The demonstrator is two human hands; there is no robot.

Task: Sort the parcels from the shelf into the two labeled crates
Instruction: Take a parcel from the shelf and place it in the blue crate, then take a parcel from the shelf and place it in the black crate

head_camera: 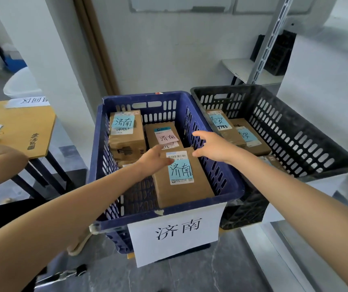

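Matt cardboard parcel (pixel 181 180) in perforated blue plastic crate (pixel 230 186).

black crate (pixel 295 131): near parcel (pixel 269 159) mostly hidden by right forearm (pixel 274 178) | front parcel label (pixel 180 167): small print unreadable

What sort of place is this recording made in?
Probably a small parcel-sorting room or courier depot: a blue crate bearing a paper destination sign, a black crate beside it, labelled cardboard parcels in both, and metal shelving behind.
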